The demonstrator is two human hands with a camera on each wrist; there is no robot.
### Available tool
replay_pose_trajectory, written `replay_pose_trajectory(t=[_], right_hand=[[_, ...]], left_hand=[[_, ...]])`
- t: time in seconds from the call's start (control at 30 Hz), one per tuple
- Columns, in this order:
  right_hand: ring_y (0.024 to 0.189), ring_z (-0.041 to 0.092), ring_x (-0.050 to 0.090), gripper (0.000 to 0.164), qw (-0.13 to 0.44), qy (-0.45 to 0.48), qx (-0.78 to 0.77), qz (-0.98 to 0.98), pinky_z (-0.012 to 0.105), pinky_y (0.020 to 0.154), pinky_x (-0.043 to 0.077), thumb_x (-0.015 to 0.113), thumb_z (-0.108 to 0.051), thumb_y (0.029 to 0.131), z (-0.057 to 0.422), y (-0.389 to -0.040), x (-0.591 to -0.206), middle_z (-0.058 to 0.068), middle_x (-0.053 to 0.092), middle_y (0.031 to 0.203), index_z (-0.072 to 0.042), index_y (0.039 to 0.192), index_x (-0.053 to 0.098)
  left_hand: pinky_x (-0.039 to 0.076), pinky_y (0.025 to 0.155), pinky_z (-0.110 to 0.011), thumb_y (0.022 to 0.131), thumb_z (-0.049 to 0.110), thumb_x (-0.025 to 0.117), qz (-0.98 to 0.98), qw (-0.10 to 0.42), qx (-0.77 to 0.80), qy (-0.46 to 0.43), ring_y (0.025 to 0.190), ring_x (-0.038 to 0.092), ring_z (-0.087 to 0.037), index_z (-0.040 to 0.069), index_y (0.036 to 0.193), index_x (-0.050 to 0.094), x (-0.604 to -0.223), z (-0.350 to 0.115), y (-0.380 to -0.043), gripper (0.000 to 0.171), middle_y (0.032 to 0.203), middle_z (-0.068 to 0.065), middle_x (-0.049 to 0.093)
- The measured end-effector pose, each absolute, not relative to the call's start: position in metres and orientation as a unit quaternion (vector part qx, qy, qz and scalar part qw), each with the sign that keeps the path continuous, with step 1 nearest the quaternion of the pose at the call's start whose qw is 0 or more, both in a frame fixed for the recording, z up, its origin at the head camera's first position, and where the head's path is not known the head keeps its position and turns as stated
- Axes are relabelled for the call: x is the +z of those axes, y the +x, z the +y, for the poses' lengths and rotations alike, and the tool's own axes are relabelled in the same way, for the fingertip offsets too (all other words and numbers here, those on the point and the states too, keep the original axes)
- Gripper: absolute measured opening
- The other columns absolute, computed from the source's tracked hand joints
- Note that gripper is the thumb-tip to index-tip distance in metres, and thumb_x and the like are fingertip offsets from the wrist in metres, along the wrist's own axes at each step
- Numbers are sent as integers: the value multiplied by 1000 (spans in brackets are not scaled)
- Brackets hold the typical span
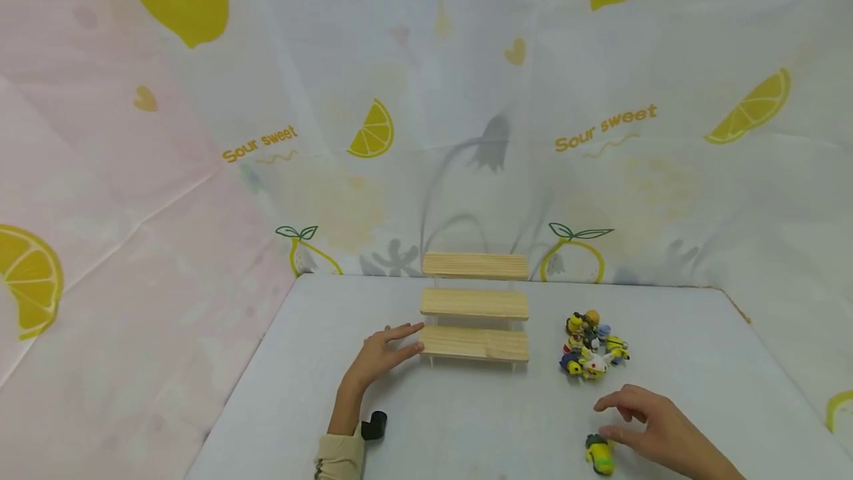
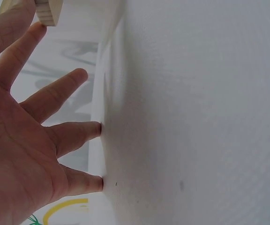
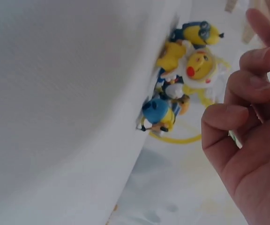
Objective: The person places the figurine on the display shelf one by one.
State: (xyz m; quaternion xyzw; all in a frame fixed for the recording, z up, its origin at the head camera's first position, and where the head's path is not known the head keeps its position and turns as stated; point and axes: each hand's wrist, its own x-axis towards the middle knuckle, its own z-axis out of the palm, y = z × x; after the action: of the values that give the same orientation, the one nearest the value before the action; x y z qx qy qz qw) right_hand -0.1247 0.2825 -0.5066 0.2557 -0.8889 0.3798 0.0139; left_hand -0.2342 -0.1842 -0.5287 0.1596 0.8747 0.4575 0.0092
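A three-tier wooden shelf (image 1: 474,304) stands at the back middle of the table. My left hand (image 1: 380,355) is at the left end of its lowest board, fingers spread. In the left wrist view a fingertip touches the corner of the wooden board (image 2: 49,11), and two other fingertips meet the white surface. At the lower right, my right hand (image 1: 656,424) hovers beside a small yellow and green figurine (image 1: 601,455), thumb near its top. Thumb and index finger stand apart, the other fingers loosely bent. That figurine is not visible in the right wrist view.
Several yellow minion-like figurines (image 1: 593,347) are clustered right of the shelf; one wears a white hood (image 3: 201,68). A small black object (image 1: 375,426) lies by my left forearm. A lemon-print cloth (image 1: 466,95) hangs behind the white table (image 1: 480,421).
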Motion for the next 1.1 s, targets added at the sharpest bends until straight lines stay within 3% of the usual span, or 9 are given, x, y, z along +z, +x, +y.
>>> replay_pose_trajectory(t=[0.17,0.43,0.8,1.1], right_hand=[[71,7,49,29,-57,300,417,-856,24,52,38,82,-25,82,283,-121,-510,-7,52,80,-16,108,71],[78,7,44,49,-189,178,350,-900,25,60,40,86,-43,73,277,-117,-506,-1,49,89,-22,112,65],[81,2,43,44,-154,225,292,-917,24,65,45,83,-52,73,277,-118,-515,-18,50,96,-32,107,63],[80,0,43,45,-116,204,259,-937,23,65,46,76,-61,76,273,-118,-514,-16,50,94,-30,107,66]], left_hand=[[20,114,-59,90,42,72,875,11,457,158,132,48,-33,21,131,67,-528,-184,-235,46,132,-8,62],[11,109,-71,90,42,72,877,15,458,149,135,40,-45,23,131,67,-526,-184,-235,46,135,-11,59],[16,113,-62,90,40,73,871,15,467,151,135,44,-35,21,131,67,-527,-184,-235,45,134,-9,60],[16,113,-63,90,41,72,869,17,471,154,134,45,-35,21,131,67,-531,-185,-235,46,135,-9,60]])
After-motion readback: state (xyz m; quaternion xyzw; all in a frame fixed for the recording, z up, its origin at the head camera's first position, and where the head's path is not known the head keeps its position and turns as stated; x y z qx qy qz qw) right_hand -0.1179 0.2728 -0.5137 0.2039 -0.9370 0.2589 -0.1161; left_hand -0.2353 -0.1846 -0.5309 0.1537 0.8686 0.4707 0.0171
